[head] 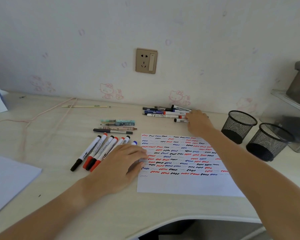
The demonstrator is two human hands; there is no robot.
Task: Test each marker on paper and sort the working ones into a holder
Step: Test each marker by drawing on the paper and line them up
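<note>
so the paper [184, 170] is nearly full of squiggles, yet both mesh cups [239, 126] at three o'clock look empty, while the right hand [198, 122] reaches the one o'clock marker pile [166, 112], grip unclear, and the left hand [121, 163] lies flat, fingers straight, on the paper's edge.

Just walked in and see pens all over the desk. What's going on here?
A person is testing markers. The right hand reaches into the pile of markers by the wall, while the left hand rests flat on the edge of the paper, which is covered in red, blue and black squiggles. More markers lie in a row to the left. Both mesh holders look empty.
</note>
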